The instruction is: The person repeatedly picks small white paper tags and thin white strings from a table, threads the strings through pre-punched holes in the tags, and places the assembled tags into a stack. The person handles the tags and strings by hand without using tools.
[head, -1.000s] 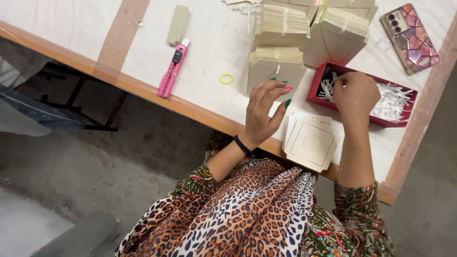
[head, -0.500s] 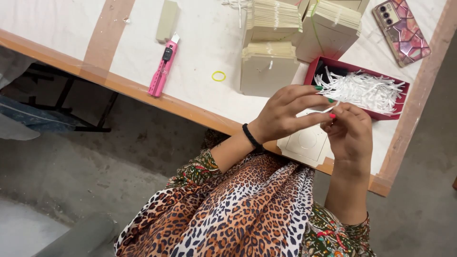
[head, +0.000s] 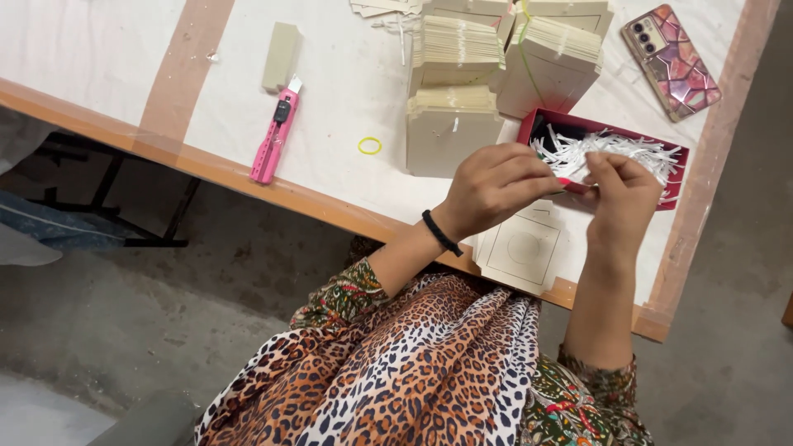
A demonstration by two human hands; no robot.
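My left hand (head: pixel 494 186) and my right hand (head: pixel 621 198) meet fingertip to fingertip above the table's near edge. Both pinch a thin white string between them; most of it is hidden by the fingers. Just behind the hands stands a red tray (head: pixel 535 124) full of loose white strings (head: pixel 615 149). Under the hands a small pile of beige card tags (head: pixel 520 252) lies flat on the table. A black band is on my left wrist.
Several banded stacks of beige tags (head: pixel 456 49) stand behind the tray. A pink utility knife (head: pixel 275 136), a beige block (head: pixel 281 56) and a yellow rubber band (head: pixel 369 146) lie to the left. A phone (head: pixel 671 49) in a patterned case lies far right.
My right hand has come out of the red tray and met my left hand, which rose off the tag pile. The fingertips are now closed together over the string.
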